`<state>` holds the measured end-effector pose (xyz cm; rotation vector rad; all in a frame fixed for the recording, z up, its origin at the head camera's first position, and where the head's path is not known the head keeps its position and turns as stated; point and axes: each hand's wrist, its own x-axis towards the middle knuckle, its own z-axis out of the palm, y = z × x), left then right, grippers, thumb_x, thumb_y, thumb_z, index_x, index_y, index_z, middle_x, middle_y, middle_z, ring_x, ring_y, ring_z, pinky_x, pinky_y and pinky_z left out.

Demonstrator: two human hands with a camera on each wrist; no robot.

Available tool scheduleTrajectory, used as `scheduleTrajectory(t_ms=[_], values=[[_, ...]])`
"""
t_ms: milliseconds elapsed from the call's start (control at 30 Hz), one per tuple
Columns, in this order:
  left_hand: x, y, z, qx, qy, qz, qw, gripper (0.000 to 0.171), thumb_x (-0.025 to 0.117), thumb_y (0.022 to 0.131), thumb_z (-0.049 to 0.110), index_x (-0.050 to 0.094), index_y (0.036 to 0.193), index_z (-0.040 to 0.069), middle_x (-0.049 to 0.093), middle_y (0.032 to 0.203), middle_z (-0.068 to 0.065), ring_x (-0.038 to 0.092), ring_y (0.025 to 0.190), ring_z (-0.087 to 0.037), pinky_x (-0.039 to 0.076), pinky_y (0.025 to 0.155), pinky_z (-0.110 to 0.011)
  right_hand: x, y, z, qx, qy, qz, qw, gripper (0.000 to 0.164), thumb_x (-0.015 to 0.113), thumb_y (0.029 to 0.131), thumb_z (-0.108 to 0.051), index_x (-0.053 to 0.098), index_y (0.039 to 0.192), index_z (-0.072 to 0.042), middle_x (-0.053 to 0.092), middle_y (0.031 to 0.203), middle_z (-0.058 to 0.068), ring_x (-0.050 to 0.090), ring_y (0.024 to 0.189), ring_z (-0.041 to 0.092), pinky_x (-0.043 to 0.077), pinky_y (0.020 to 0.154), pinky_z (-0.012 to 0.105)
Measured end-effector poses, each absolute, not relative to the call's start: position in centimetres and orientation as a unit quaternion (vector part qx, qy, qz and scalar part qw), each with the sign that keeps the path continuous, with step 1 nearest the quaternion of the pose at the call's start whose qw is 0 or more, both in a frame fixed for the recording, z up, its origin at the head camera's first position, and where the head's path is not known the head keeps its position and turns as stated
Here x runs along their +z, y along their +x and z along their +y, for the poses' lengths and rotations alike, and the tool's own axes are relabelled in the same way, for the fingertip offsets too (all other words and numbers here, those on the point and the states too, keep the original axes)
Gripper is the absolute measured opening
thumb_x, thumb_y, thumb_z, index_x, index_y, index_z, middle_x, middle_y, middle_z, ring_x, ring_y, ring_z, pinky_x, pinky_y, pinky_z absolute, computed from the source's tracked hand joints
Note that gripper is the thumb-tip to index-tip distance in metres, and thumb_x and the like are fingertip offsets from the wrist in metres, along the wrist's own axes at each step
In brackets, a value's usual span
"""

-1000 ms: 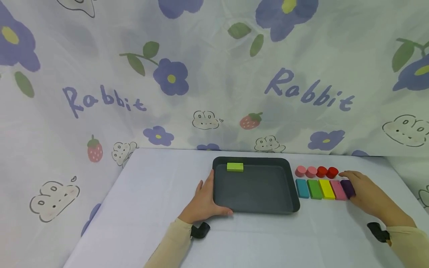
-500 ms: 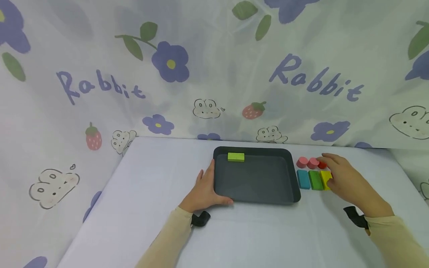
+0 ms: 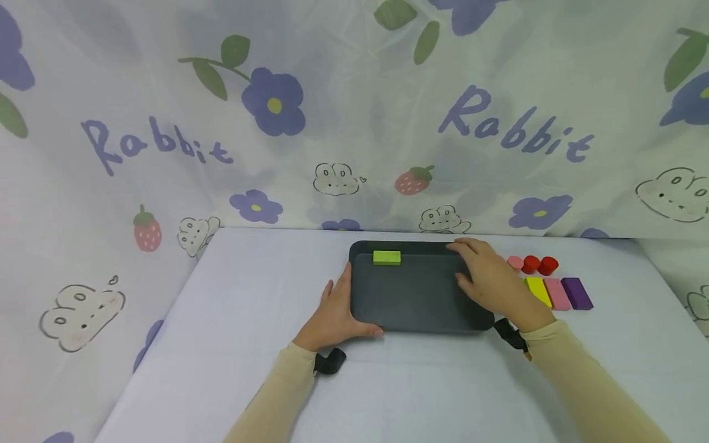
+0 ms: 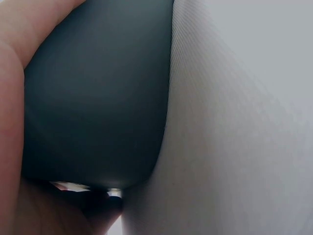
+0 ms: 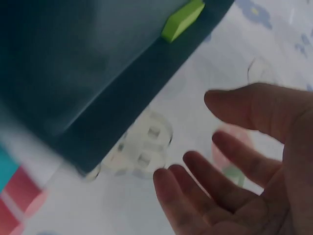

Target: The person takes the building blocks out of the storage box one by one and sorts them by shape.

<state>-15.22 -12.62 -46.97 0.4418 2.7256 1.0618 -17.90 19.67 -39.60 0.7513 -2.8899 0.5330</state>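
A dark grey rectangular tray (image 3: 415, 295) lies on the white cloth, with a lime-green block (image 3: 386, 258) at its back left inside. My left hand (image 3: 335, 317) rests against the tray's front left corner, fingers along the left wall and thumb along the front. In the left wrist view the tray wall (image 4: 102, 98) fills the space beside the hand. Above the tray's right end hovers my right hand (image 3: 493, 280). The right wrist view shows its fingers spread and loosely bent, holding nothing, and the lime-green block (image 5: 182, 20) beyond.
Right of the tray stand a yellow block (image 3: 538, 292), a pink block (image 3: 556, 294) and a purple block (image 3: 577, 293). Behind them are a pink cylinder (image 3: 516, 263) and two red cylinders (image 3: 548, 266). My right arm hides others. A patterned cloth (image 3: 354, 123) hangs behind.
My right hand has moved left from beside the purple block, across the row of blocks, to above the tray's right end. The left hand has stayed at the tray corner.
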Motion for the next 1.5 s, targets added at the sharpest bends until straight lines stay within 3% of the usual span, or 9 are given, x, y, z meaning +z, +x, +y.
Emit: scheduleTrajectory(t_ms=[100, 333, 1000, 1300, 1500], values=[[-46.9, -15.3, -12.5, 0.358, 0.151, 0.917, 0.088, 0.149, 0.09, 0.063, 0.06, -0.008, 0.16, 0.004, 0.004, 0.168, -0.007, 0.011, 0.153, -0.016, -0.003, 0.124, -0.043, -39.9, -18.6, 17.8, 0.174, 0.261, -0.947, 0.071, 0.053, 0.074, 0.088, -0.006, 0.054, 0.136, 0.007, 0.052, 0.137, 0.027, 0.048, 0.128, 0.043, 0.049, 0.101, 0.055], [-46.7, -15.4, -12.4, 0.358, 0.151, 0.917, 0.084, 0.148, 0.09, 0.063, 0.06, -0.007, 0.16, 0.004, 0.005, 0.168, -0.008, 0.013, 0.153, -0.018, -0.002, 0.124, -0.043, -40.2, -19.1, 14.3, 0.179, 0.249, -0.949, 0.075, 0.051, 0.074, 0.09, -0.012, 0.057, 0.135, 0.003, 0.055, 0.136, 0.023, 0.051, 0.128, 0.039, 0.058, 0.084, 0.047], [-47.0, -15.0, -12.6, 0.351, 0.157, 0.919, 0.084, 0.145, 0.089, 0.066, 0.059, -0.006, 0.16, 0.002, 0.007, 0.168, -0.012, 0.013, 0.153, -0.02, -0.002, 0.124, -0.046, -40.8, -20.7, 8.5, 0.217, 0.19, -0.957, 0.009, 0.045, 0.07, 0.094, -0.017, 0.059, 0.135, 0.001, 0.058, 0.13, 0.022, 0.057, 0.118, 0.036, 0.054, 0.091, 0.046], [-47.0, -15.0, -12.6, 0.355, 0.161, 0.917, 0.084, 0.144, 0.088, 0.067, 0.059, -0.006, 0.16, 0.002, 0.008, 0.168, -0.013, 0.015, 0.153, -0.022, -0.001, 0.124, -0.047, -41.1, -21.4, 6.9, 0.193, 0.193, -0.962, -0.029, 0.048, 0.071, 0.094, -0.021, 0.058, 0.136, -0.001, 0.06, 0.125, 0.019, 0.059, 0.109, 0.032, 0.056, 0.086, 0.044], [-46.9, -15.0, -12.6, 0.352, 0.161, 0.919, 0.079, 0.144, 0.088, 0.066, 0.059, -0.005, 0.16, 0.001, 0.008, 0.168, -0.013, 0.015, 0.153, -0.021, -0.001, 0.124, -0.047, -41.6, -21.9, 6.3, 0.186, 0.191, -0.962, -0.057, 0.05, 0.071, 0.094, -0.023, 0.057, 0.137, -0.002, 0.059, 0.127, 0.018, 0.057, 0.112, 0.033, 0.055, 0.087, 0.046]])
